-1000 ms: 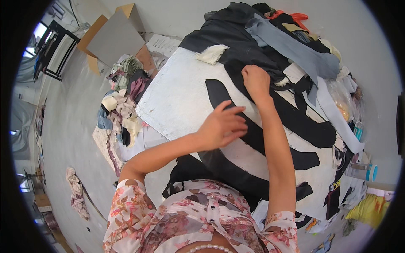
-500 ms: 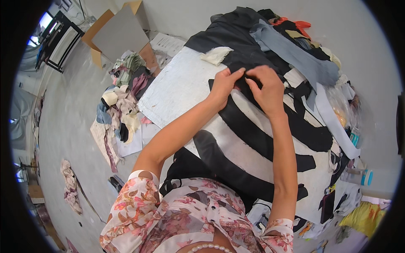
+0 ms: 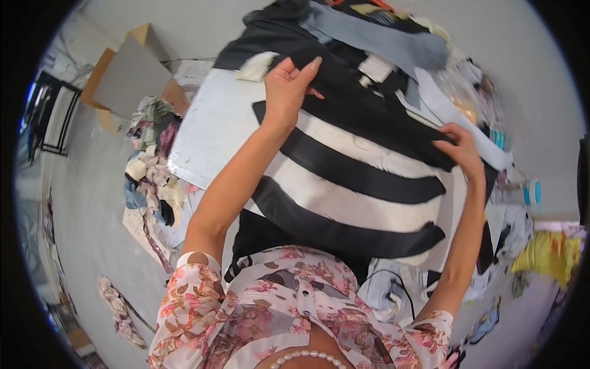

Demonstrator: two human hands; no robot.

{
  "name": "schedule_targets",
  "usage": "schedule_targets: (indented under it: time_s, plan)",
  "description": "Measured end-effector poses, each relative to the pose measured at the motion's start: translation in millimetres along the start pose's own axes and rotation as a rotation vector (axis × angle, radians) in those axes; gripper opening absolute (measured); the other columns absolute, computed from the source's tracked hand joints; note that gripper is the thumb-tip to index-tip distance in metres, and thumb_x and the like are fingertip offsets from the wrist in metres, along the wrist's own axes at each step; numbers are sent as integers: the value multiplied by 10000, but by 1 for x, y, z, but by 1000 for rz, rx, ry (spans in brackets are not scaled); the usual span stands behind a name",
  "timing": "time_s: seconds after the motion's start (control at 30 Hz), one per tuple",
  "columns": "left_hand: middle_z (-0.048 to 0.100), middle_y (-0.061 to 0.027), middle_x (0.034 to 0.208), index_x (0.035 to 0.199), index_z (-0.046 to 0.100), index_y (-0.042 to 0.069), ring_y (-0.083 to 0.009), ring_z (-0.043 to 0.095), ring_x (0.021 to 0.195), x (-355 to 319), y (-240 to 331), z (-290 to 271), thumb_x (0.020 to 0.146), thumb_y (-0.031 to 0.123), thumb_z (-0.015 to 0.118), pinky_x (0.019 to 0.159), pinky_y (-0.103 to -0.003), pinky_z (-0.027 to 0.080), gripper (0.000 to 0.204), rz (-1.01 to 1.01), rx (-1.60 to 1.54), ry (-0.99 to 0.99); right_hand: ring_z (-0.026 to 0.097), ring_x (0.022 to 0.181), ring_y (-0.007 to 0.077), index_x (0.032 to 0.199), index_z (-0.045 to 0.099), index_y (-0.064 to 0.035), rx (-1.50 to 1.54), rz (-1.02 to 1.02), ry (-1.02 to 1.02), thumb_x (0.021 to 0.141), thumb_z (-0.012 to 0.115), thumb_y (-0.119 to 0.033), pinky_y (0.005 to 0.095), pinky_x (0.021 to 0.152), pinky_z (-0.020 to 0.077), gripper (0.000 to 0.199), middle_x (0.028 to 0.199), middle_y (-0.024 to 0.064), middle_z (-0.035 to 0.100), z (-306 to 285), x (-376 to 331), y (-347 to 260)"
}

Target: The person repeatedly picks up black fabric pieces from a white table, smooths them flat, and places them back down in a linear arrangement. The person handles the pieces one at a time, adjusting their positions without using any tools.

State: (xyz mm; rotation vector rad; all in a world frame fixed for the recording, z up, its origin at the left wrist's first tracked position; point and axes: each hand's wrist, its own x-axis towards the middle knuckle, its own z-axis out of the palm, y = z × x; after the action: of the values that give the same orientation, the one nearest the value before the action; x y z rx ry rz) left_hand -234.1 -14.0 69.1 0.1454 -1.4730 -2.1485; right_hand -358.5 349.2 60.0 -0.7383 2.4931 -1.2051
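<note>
A wide black fabric strip (image 3: 376,115) is stretched above the white board. Its left end is pinched between the thumb and fingers of my left hand (image 3: 287,92). My right hand (image 3: 462,149) grips the other end at the right edge of the board, with its fingers bent over the cloth. Nearer to me, a second black fabric strip (image 3: 362,172) lies curved on the white board (image 3: 206,117). Closer still is a third dark strip (image 3: 335,226), with its left part slightly shinier.
Dark cloth (image 3: 246,46) and a grey-blue fabric piece (image 3: 381,37) are heaped at the far side. A fabric scrap pile (image 3: 157,160) lies left of the board, near an open cardboard box (image 3: 132,77). A yellow bag (image 3: 547,255) sits at the right.
My hands were close together over the far part of the board. Now they are wide apart, the right one moved rightward, and the black strip is spread between them. The view has shifted.
</note>
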Motion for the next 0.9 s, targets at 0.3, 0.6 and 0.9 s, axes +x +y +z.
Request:
schedule_targets:
  time_s: [0.3, 0.6, 0.9]
  plan:
    - [626, -30, 744, 854, 605, 18, -102, 562, 475, -40, 12, -21, 872, 118, 740, 457, -240, 511, 169, -331, 24, -20, 475, 748, 12, 896, 558, -69, 280, 216, 38, 760, 718, 31, 168, 673, 376, 233, 794, -82, 493, -7, -124, -49]
    - [634, -31, 632, 814, 629, 36, -74, 536, 425, -71, 4, -117, 893, 183, 732, 389, -197, 390, 197, -408, 377, 121, 344, 592, -16, 827, 537, -59, 414, 301, -179, 768, 727, 69, 170, 539, 257, 237, 655, -106, 408, 106, -114, -52]
    - [634, -13, 605, 751, 642, 12, -77, 543, 437, -33, -12, -128, 880, 175, 728, 434, -232, 395, 224, -246, 811, 148, 363, 585, 0, 833, 524, -49, 379, 290, -150, 774, 720, 37, 175, 548, 293, 221, 645, -88, 441, 118, -88, -60]
